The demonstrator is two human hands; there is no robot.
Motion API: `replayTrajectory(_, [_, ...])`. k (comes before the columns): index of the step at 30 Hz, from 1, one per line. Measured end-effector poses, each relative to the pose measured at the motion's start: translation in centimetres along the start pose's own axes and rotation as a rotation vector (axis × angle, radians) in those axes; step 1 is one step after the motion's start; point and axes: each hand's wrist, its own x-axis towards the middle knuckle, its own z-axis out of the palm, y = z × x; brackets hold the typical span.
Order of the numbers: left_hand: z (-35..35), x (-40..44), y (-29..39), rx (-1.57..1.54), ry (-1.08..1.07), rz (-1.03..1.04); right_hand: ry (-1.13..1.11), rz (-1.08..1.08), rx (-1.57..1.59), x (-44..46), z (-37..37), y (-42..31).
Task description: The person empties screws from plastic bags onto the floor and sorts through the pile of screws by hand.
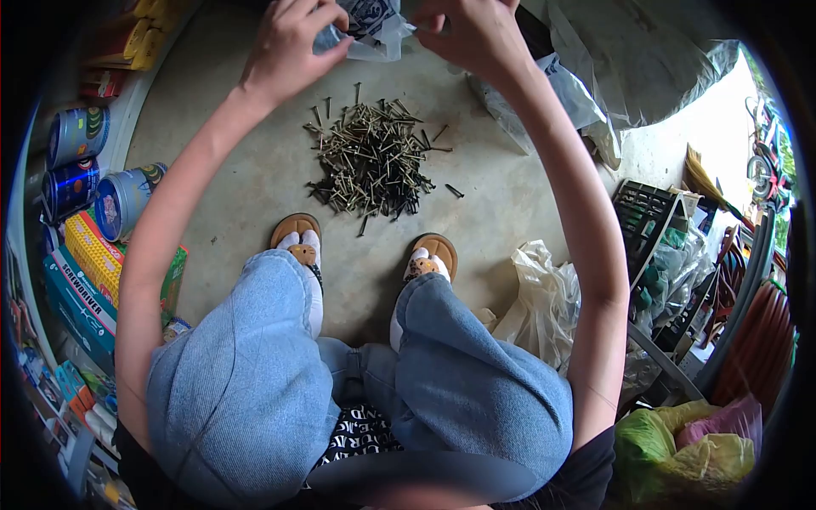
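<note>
Our left hand [293,42] has its grip clamped on the bag [378,41] at one edge; our right hand [480,38] meets the opposite edge, its grip too hidden to tell. Light, even tension suits this thin plastic, well clear of the screws [374,157] heaped on the floor [212,178].

Subject wears light-blue denim jeans [246,365], seen below both bare hands; white socks [315,302], split at the toe; and tan-soled sandals [440,250] with a brown ornament on each strap. Upper garment: black short-sleeved T-shirt [361,438], white capital lettering on the front.
</note>
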Motion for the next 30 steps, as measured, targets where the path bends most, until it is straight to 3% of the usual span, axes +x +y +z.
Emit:
replayTrajectory(1, [0.5,-1.0,0.3,-0.003,0.0,0.0,-0.18,0.158,0.09,-1.8,1.8,0.9])
replayTrajectory(3, [1.8,-3.7,1.3,-0.056,-0.151,0.028,-0.399,0.172,-0.05,-5.0,2.3,-0.1])
replayTrajectory(4, [2.4,-5.1,1.9,-0.058,-0.151,0.027,-0.426,0.185,-0.009,-7.1,3.3,-0.4])
replayTrajectory(6, [3.7,-7.9,2.8,-0.183,-0.348,-0.023,-0.48,0.206,0.074,-11.0,5.2,-0.8])
replayTrajectory(11, [6.0,-10.7,3.2,-0.248,-0.461,-0.036,-0.665,0.276,0.049,-15.2,7.9,-1.8])
replayTrajectory(16, [8.4,-9.5,4.3,-0.276,-0.411,0.088,-0.662,0.37,-0.078,-15.6,9.3,-2.4])
replayTrajectory(18, [9.3,-8.9,5.0,-0.237,-0.426,0.168,-0.74,0.562,-0.048,-15.0,9.1,-2.9])
replayTrajectory(19, [9.8,-8.7,5.2,-0.237,-0.424,0.167,-0.74,0.56,-0.05,-15.2,9.3,-2.9])
replayTrajectory(21, [10.6,-8.2,5.7,-0.221,-0.43,0.186,-0.632,0.704,0.059,-15.6,9.8,-3.2])
replayTrajectory(25, [11.9,-8.4,6.0,-0.125,-0.563,0.243,-0.613,0.733,0.099,-15.8,9.6,-3.5])
replayTrajectory(30, [11.1,-8.5,5.5,-0.22,-0.478,0.226,-0.582,0.71,0.072,-15.4,7.8,-2.6])
